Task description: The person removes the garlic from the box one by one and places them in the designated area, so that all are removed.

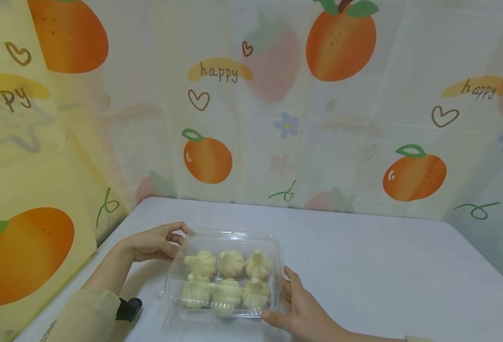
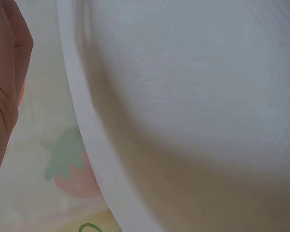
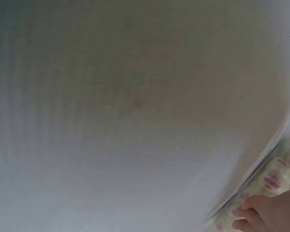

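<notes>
Clear box (image 1: 230,241) | six pale bulbs (image 1: 232,264) inside (ribbed) | hands (image 1: 157,243) (image 1: 299,305) gripping box sides

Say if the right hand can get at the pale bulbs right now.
Probably not: the clear container looks closed around the pale bulbs, and the right hand is outside, at its side.

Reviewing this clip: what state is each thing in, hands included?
Clear plastic container: right side up, looks closed; latching cannot be made out.
Six pale bulbs: inside the container, in two rows of three.
Left hand: fingers curled at the container's far left corner.
Right hand: holds the container's near right corner.
Left sleeve: cuff short of the hand.
Patterned cloth: hanging behind the table, lightly creased.
</notes>
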The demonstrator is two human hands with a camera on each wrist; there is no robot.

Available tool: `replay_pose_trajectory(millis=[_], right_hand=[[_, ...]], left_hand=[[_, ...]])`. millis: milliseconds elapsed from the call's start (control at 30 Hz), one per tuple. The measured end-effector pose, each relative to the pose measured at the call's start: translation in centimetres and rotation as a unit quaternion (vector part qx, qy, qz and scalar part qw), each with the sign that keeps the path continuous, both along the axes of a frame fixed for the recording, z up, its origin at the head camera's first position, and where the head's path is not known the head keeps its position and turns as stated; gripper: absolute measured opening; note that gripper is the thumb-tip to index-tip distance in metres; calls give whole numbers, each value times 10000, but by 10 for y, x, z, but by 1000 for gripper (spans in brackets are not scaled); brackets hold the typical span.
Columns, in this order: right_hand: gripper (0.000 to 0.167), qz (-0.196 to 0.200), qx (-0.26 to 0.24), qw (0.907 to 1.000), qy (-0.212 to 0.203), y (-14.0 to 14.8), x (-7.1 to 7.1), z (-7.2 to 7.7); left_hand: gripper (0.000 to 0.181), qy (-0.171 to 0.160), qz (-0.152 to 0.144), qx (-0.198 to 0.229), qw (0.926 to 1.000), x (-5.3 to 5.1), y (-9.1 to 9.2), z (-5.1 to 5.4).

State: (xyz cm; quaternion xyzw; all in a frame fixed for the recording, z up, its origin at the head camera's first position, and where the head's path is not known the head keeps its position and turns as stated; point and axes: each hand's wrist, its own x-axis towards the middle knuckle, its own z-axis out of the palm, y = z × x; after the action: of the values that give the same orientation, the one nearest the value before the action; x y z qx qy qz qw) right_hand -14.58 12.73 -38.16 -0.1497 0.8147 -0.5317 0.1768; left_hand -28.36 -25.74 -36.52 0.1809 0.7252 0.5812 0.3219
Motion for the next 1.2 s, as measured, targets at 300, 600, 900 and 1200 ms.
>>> replay_pose_trajectory(millis=[300,600,900,1200], right_hand=[[110,-137,-118,9997,-152,1,-2,2],[99,45,-396,9990,-215,2,-4,2],[98,202,-252,9990,-299,4,-3,1],[93,417,-503,9968,-462,4,-4,0]], left_hand=[[44,-26,-4,-26,10000,1,0,1],[42,-86,-19,44,10000,1,1,0],[45,-71,17,25,10000,2,2,1],[45,-91,-11,56,9999,1,3,3]])
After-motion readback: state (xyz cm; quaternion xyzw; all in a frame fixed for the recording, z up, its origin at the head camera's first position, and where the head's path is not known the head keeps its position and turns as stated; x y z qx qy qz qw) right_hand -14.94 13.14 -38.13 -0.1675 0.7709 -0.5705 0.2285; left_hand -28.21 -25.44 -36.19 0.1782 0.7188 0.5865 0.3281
